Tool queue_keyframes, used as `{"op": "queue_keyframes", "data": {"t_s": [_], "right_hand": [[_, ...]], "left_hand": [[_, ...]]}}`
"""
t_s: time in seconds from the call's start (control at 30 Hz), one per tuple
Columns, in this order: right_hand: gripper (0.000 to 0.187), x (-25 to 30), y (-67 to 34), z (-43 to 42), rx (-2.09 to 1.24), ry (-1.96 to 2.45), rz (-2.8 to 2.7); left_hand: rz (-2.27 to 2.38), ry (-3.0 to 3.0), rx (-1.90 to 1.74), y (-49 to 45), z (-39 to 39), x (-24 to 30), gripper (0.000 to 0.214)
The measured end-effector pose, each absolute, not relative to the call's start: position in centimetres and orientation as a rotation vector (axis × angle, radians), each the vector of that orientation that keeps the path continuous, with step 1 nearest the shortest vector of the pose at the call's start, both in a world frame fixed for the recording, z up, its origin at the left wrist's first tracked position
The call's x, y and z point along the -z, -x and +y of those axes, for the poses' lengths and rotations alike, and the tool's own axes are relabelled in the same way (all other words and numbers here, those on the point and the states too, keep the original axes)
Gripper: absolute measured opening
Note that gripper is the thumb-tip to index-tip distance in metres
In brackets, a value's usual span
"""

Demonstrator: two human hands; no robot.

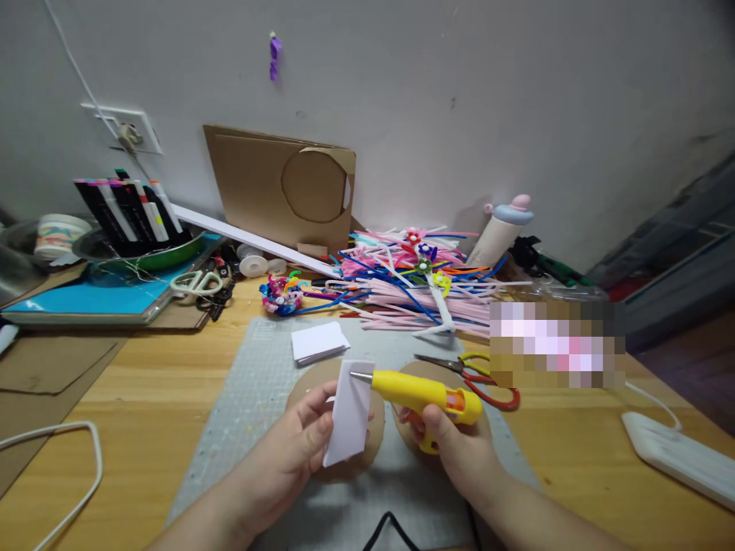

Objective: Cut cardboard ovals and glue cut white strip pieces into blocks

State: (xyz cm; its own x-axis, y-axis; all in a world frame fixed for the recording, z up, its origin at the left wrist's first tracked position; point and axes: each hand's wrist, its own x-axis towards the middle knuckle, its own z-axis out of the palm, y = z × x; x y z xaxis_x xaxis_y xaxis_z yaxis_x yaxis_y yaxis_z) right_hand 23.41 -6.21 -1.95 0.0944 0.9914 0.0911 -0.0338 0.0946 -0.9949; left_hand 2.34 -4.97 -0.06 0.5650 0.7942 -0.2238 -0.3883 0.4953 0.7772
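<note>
My left hand point(307, 436) is closed on a folded piece of white card point(350, 421), held up above the grey cutting mat point(230, 428). In my right hand point(459, 451) is a yellow hot glue gun point(413, 389), gripped by its handle. Its metal nozzle points left and meets the card's upper part in this view; whether they touch I cannot tell. Beneath my hands lie two round cardboard discs, the left disc point(367, 451) and the right disc point(405, 375), each partly hidden. A small stack of white cards point(318, 342) rests on the mat behind.
Red-and-yellow-handled scissors point(488, 379) lie right of the mat. Colourful pipe cleaners point(390, 295) are heaped behind it. Cardboard sheets point(246, 176) lean on the wall. Markers point(126, 210) and pale scissors point(197, 284) are at left. A white power strip point(677, 459) sits at right.
</note>
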Motion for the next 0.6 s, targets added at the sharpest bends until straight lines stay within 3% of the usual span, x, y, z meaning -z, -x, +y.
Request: {"op": "queue_keyframes", "data": {"t_s": [0.17, 0.37, 0.6], "right_hand": [[0.033, 2.8, -23.4, -6.5, -1.101, 1.113, -1.097], [0.031, 3.1, -23.5, -6.5, -1.081, 1.119, -1.149], [0.042, 2.1, -23.4, -6.2, -0.909, 1.212, -1.115]], "left_hand": [[0.61, -0.786, -0.748, -2.5, -5.1, -0.3, 0.05], [0.62, -0.746, -0.753, -2.5, -5.0, -0.8, 0.057], [0.596, -0.737, -0.815, -1.9, -5.1, -1.0, 0.054]]}}
